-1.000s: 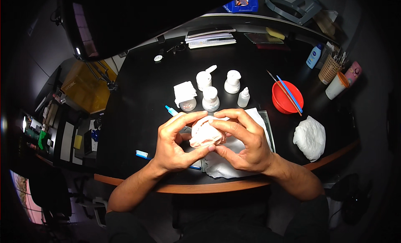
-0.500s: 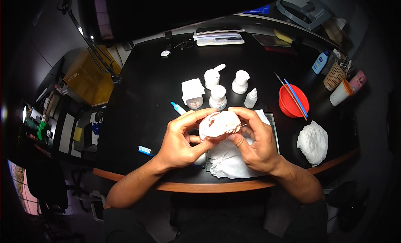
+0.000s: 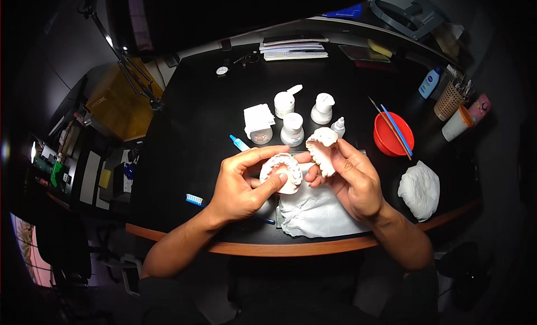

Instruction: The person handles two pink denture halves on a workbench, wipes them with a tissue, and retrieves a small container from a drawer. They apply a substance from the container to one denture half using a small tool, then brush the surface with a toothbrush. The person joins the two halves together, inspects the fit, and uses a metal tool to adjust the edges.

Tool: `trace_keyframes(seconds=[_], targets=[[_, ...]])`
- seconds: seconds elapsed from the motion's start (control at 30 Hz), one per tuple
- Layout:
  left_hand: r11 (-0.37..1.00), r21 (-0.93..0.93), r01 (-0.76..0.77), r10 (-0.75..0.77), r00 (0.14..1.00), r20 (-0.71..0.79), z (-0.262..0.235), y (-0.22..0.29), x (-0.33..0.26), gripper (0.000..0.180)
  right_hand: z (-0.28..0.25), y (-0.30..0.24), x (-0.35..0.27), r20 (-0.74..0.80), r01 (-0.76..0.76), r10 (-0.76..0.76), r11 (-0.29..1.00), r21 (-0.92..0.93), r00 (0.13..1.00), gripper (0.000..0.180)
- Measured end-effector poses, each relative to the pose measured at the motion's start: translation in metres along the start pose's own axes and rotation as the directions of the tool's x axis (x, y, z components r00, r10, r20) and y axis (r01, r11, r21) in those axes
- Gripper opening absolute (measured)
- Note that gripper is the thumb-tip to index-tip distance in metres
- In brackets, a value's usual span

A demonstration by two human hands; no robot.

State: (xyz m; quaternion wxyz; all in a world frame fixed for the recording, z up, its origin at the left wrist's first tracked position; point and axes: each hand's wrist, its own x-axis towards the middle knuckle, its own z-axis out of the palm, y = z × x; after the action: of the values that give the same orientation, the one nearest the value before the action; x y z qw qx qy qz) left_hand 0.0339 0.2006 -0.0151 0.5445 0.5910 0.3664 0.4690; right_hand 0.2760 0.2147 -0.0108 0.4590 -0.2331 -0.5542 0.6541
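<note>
My left hand (image 3: pixel 244 185) is closed on one pale plaster dental model (image 3: pixel 287 167), its arch of teeth facing up and my thumb lying across its middle. A second plaster dental model (image 3: pixel 321 148) is gripped in my right hand (image 3: pixel 358 181), tilted on edge so its row of teeth faces left. The two models are held apart, close to each other above the desk. Beneath them lies a crumpled white cloth (image 3: pixel 321 213) on a glass slab (image 3: pixel 362 157), partly hidden by my right hand. A blue toothbrush (image 3: pixel 194 200) lies partly under my left forearm.
Beyond my hands stand several white containers (image 3: pixel 291 130), and a blue-capped tube (image 3: pixel 239 143) lies beside them. To the right are a red bowl (image 3: pixel 386 139) with two thin tools across it and a white cloth bundle (image 3: pixel 419 191). Papers (image 3: pixel 293 50) lie at the back.
The two dental models, held together before, are now apart. My right hand has lifted and turned its model up to the right, while my left hand keeps the other with its teeth showing.
</note>
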Motion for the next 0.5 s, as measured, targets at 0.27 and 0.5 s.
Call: trace_keyframes(seconds=[0.27,0.5], targets=[[0.925,0.3,-0.232,0.237,0.971,0.019,0.0,0.005,0.002,0.033,-0.006,-0.002,0.002,-0.064,-0.172,0.197,0.944,0.28,0.978,0.045],[0.833,0.49,-0.257,0.298,0.955,-0.006,-0.027,0.017,0.008,0.03,-0.01,-0.001,0.001,-0.035,-0.25,0.27,0.927,0.279,0.962,0.046]])
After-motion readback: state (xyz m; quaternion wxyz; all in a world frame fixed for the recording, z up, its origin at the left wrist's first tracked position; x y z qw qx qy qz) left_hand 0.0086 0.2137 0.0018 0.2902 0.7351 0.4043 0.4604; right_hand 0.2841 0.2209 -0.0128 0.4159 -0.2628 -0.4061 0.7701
